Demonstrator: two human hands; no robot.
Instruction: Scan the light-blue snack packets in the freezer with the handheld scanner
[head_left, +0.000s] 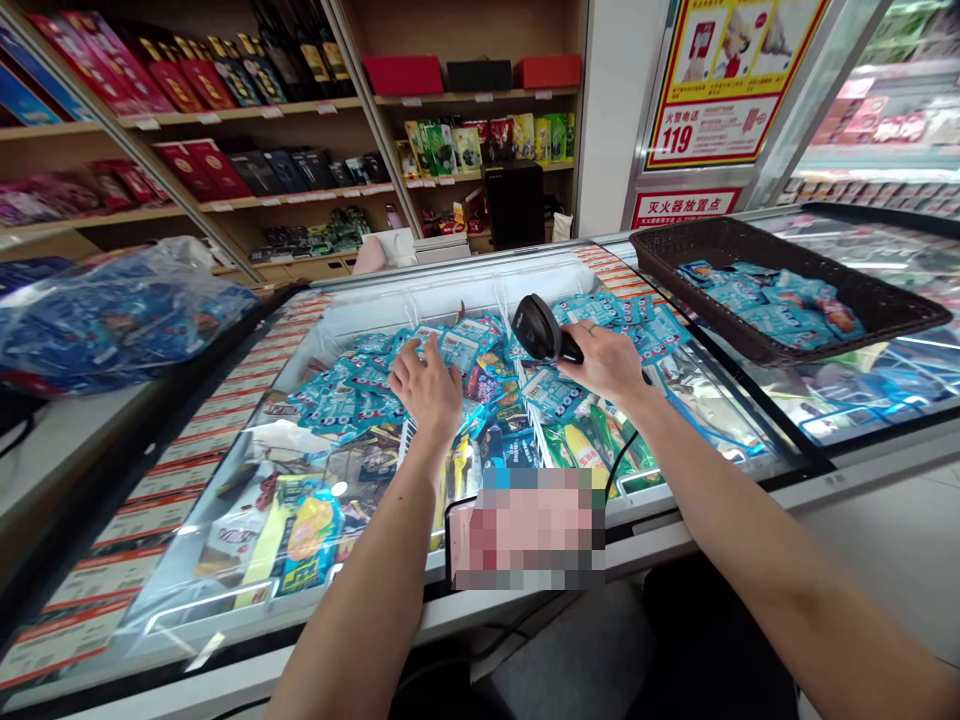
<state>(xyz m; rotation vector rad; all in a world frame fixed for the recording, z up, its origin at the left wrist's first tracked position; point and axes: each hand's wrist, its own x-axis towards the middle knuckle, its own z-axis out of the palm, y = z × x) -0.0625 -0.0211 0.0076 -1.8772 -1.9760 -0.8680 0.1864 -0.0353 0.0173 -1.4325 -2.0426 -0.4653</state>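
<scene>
My right hand [604, 360] is closed round the handle of a black barcode scanner [534, 325]. The scanner's head points left, above light-blue snack packets [551, 392]. A black cord [619, 462] hangs below that hand. With its fingers spread, my left hand [427, 385] is over a heap of the same light-blue packets [345, 390]; whether the fingertips press on a packet cannot be made out. Both heaps lie on the glass top of a chest freezer [187, 535], and another group of packets [660, 330] lies beyond my right hand.
A brown woven basket [757, 345] with more blue packets stands at the right. A clear plastic bag [112, 315] of blue packets sits at the left. A phone-like device [459, 545], partly blurred out, is at the freezer's front edge. Stocked shelves [285, 195] stand behind.
</scene>
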